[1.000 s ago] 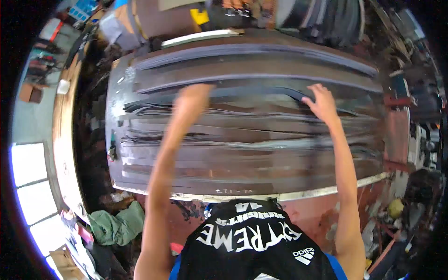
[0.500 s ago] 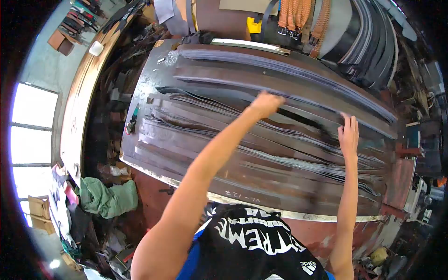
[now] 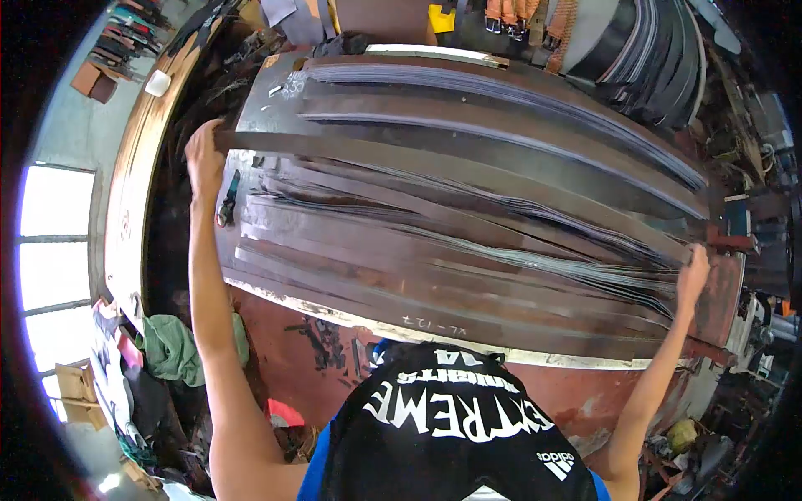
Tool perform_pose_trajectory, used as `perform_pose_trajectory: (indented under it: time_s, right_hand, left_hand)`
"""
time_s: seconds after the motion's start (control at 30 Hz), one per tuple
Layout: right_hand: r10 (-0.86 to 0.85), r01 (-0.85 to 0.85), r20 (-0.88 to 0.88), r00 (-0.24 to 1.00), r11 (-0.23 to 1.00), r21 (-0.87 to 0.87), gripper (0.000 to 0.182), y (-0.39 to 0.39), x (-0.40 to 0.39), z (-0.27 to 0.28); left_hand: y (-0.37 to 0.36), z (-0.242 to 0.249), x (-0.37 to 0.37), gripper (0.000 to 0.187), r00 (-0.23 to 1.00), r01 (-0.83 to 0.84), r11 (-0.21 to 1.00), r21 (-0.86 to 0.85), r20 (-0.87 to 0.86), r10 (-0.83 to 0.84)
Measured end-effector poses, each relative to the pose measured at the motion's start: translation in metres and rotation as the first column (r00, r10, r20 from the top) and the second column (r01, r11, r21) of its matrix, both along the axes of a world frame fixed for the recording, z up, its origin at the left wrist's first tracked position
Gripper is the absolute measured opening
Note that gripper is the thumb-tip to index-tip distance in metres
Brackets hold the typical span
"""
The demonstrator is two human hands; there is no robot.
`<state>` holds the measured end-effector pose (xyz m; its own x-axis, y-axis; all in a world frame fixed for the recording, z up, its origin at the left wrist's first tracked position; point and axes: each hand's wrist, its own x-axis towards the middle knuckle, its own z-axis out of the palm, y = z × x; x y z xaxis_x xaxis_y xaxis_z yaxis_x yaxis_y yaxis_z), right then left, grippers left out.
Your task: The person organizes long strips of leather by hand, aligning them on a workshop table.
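Note:
A long, dark brown strip that looks like leather (image 3: 401, 159) stretches across the table. Its left end is pinched in my left hand (image 3: 205, 154), just past the table's left edge. At the right edge, my right hand (image 3: 692, 271) has closed fingers on the strip's other end. Below the strip lies a loose, wavy pile of similar strips (image 3: 501, 259). Two neater bundles rest toward the far side, one being a thick stack (image 3: 501, 98) of grey-edged strips. A teal-handled cutter (image 3: 227, 199) lies close to my left forearm.
The dark table (image 3: 276, 104) has a pale near edge. Orange braided belts (image 3: 561, 29) and black strips (image 3: 656, 58) hang beyond it. A wooden ledge (image 3: 134, 184) runs along the left. Green cloth (image 3: 174, 349) sits low on the left.
My left hand has swung far left and my right hand has gone right and down. Between them the strip is now drawn out lengthwise. The view has shifted slightly.

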<state>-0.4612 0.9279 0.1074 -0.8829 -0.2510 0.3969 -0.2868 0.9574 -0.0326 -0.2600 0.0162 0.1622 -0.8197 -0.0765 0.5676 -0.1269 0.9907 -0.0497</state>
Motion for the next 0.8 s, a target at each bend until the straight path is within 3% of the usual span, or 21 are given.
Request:
perform_pose_trajectory:
  time_s: [0.07, 0.13, 0.2, 0.23, 0.27, 0.37, 0.47, 0.53, 0.6, 0.67, 0.73, 0.77, 0.8]
  right_hand:
    - [0.003, -0.003, -0.04, 0.999, 1.0, 0.012, 0.025, 0.038, 0.013, 0.02]
    - [-0.054, 0.062, -0.13, 0.99, 0.996, 0.058, 0.027, 0.071, 0.028, 0.034]
    - [-0.203, 0.188, 0.045, 0.978, 0.956, 0.226, 0.034, 0.137, 0.033, 0.039]
    - [-0.153, 0.168, -0.069, 0.986, 0.93, 0.327, 0.04, 0.16, 0.039, 0.033]
    - [-0.088, 0.157, -0.177, 0.98, 0.891, 0.425, 0.045, 0.18, 0.046, 0.026]
    - [-0.167, 0.193, -0.095, 0.981, 0.847, 0.496, 0.053, 0.236, 0.055, 0.015]
    - [-0.24, 0.233, -0.071, 0.968, 0.763, 0.603, 0.052, 0.238, 0.065, 0.001]
    - [-0.234, 0.197, -0.019, 0.972, 0.77, 0.607, 0.051, 0.207, 0.073, -0.001]
    - [-0.226, 0.161, 0.031, 0.974, 0.776, 0.609, 0.051, 0.193, 0.071, -0.009]
    - [-0.321, 0.163, 0.105, 0.941, 0.705, 0.69, 0.047, 0.202, 0.059, -0.034]
    - [-0.335, 0.16, 0.14, 0.932, 0.724, 0.67, 0.044, 0.161, 0.057, -0.032]
    - [-0.416, 0.167, 0.242, 0.877, 0.735, 0.658, 0.047, 0.133, 0.056, -0.025]
    - [-0.488, 0.178, 0.342, 0.803, 0.744, 0.645, 0.052, 0.103, 0.053, -0.018]
  left_hand:
    - [-0.013, 0.005, 0.029, 0.058, 0.995, -0.102, 0.994, 0.028, 0.023, 0.102]
    - [-0.025, 0.007, 0.054, 0.055, 0.981, -0.18, 0.982, -0.063, 0.055, 0.184]
    - [-0.038, -0.004, 0.071, 0.049, 0.976, -0.188, 0.975, -0.12, 0.09, 0.199]
    - [-0.033, -0.011, 0.076, 0.045, 0.966, -0.196, 0.968, -0.159, 0.137, 0.218]
    - [-0.028, -0.02, 0.08, 0.041, 0.954, -0.201, 0.959, -0.198, 0.183, 0.238]
    - [-0.044, -0.08, 0.1, 0.031, 0.919, -0.209, 0.951, -0.226, 0.288, 0.271]
    - [-0.027, -0.119, 0.113, 0.027, 0.873, -0.18, 0.96, -0.213, 0.415, 0.256]
    - [-0.021, -0.147, 0.116, 0.024, 0.87, -0.167, 0.971, -0.173, 0.437, 0.228]
    - [-0.003, -0.15, 0.116, 0.024, 0.843, -0.165, 0.956, -0.245, 0.467, 0.265]
    - [-0.011, -0.16, 0.122, 0.027, 0.798, -0.203, 0.944, -0.26, 0.515, 0.313]
    - [-0.015, -0.157, 0.129, 0.03, 0.809, -0.199, 0.899, -0.39, 0.452, 0.375]
    - [-0.021, -0.153, 0.132, 0.033, 0.724, -0.302, 0.872, -0.385, 0.503, 0.473]
    - [-0.026, -0.15, 0.129, 0.033, 0.715, -0.343, 0.829, -0.441, 0.449, 0.535]
